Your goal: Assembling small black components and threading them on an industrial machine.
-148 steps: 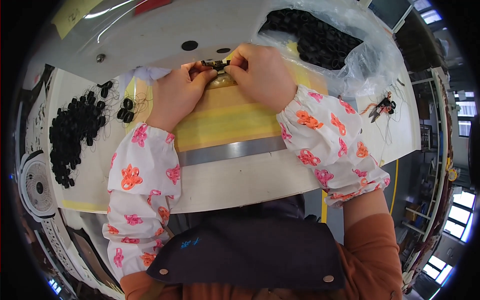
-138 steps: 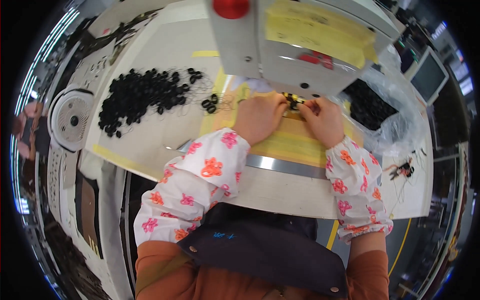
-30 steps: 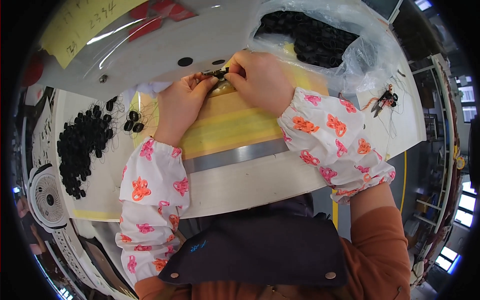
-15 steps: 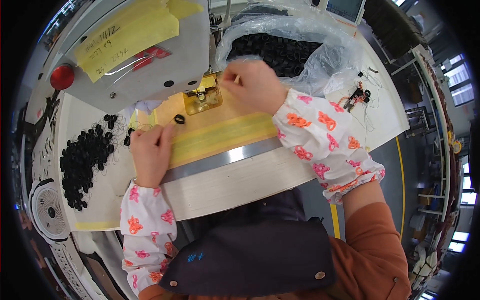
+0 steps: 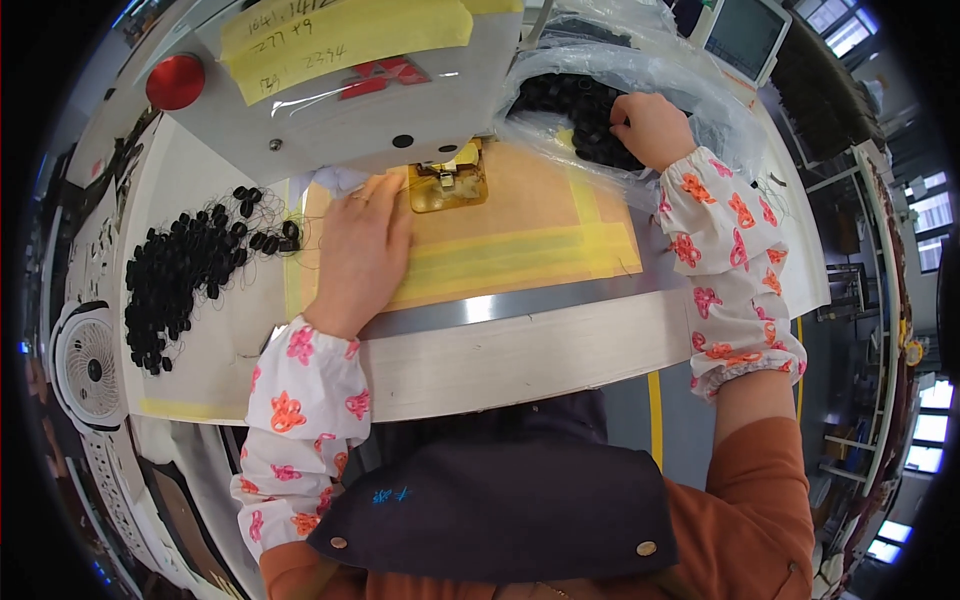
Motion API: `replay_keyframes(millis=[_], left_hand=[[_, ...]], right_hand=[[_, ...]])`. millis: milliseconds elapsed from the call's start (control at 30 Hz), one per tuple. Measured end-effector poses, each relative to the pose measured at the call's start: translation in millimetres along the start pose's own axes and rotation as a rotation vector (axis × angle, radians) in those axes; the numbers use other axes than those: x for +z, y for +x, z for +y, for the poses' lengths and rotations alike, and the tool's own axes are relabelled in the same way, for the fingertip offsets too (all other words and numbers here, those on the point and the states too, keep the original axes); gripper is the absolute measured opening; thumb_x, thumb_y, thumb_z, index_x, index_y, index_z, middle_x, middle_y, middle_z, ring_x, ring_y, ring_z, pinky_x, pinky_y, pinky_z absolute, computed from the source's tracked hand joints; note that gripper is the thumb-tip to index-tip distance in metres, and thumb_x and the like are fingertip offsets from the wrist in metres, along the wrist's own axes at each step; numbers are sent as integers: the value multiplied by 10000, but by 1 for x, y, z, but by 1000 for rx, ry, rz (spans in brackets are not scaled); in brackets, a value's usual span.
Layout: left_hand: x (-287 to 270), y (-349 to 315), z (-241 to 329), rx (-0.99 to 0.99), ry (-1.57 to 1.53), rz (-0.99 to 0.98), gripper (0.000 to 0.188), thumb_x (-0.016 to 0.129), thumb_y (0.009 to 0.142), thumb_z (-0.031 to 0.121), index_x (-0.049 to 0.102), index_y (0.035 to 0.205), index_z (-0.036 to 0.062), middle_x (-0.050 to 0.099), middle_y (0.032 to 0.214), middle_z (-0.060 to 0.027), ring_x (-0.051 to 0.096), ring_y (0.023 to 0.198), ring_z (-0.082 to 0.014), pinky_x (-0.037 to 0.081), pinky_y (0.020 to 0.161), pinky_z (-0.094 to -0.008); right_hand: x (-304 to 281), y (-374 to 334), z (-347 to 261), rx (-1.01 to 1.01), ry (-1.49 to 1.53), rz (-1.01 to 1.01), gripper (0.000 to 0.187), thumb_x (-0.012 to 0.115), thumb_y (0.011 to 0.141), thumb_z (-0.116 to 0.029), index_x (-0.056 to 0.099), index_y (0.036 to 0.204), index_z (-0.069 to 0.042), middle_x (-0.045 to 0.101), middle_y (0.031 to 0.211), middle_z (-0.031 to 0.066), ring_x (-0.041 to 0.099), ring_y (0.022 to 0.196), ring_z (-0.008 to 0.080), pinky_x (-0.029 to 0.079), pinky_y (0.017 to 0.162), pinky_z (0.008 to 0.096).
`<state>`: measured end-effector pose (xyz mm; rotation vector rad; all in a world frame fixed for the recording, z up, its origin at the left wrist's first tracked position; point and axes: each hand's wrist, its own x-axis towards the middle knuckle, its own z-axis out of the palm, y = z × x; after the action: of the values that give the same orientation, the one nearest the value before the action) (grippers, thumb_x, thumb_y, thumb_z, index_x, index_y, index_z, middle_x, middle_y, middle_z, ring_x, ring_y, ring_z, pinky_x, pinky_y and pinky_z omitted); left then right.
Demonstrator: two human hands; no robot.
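My left hand (image 5: pixel 365 245) lies palm down on the brown and yellow taped work plate (image 5: pixel 520 225), its fingers stretched out toward the grey sewing machine (image 5: pixel 330 110). What lies beneath its fingertips is hidden. Just right of them is the brass-coloured needle plate with the presser foot (image 5: pixel 447 182). At the far right, my right hand (image 5: pixel 655 130) reaches into a clear plastic bag (image 5: pixel 735 125). Its fingers are curled and closed among many small black loops (image 5: pixel 570 100). Whether a loop sits between the fingertips cannot be seen.
A heap of black loops joined by loose threads (image 5: pixel 175 275) covers the table's left side. A red button (image 5: pixel 175 82) sits on the machine's housing. A white fan (image 5: pixel 90 360) stands beyond the table's left edge, and a screen (image 5: pixel 745 40) at the back right.
My right hand has gone from beside the needle plate rightward into the bag. My left hand has moved forward and right, nearer the presser foot. The single loop on the plate no longer shows.
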<state>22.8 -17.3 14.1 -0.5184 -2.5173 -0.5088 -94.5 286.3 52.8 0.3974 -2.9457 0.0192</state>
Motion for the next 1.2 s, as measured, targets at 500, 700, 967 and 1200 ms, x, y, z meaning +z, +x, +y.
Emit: replay_keyframes(millis=[500, 700, 967, 1200], left_hand=[[18, 12, 2, -320, -262, -59, 188, 523, 833, 167, 559, 796, -14, 566, 650, -156, 537, 588, -305, 400, 536, -371], [11, 12, 0, -469, -253, -218, 220, 555, 809, 242, 596, 777, 28, 590, 654, -133, 566, 594, -308, 430, 516, -383], [18, 17, -3, -333, -214, -183, 238, 574, 801, 255, 614, 820, 22, 564, 611, -111, 534, 517, -258, 405, 503, -342], [15, 15, -2, -323, -409, -152, 224, 561, 835, 209, 583, 845, -13, 567, 625, -102, 490, 495, -177, 385, 485, -280]], right_hand=[[16, -40, -117, -177, 1380, -289, 136, 631, 748, -63, 585, 839, 27, 602, 757, 50, 577, 672, 97, 464, 592, 216], [24, -44, -121, 15, 1632, -434, 111, 615, 764, -31, 570, 846, 29, 584, 815, 33, 555, 684, 72, 467, 611, 204], [27, -48, -128, -402, 1160, 116, 91, 617, 721, 7, 553, 785, 16, 549, 881, 83, 589, 687, 139, 487, 604, 241], [25, -50, -127, -630, 802, 474, 125, 627, 672, 8, 557, 775, -8, 533, 883, 108, 572, 649, 240, 481, 553, 295]])
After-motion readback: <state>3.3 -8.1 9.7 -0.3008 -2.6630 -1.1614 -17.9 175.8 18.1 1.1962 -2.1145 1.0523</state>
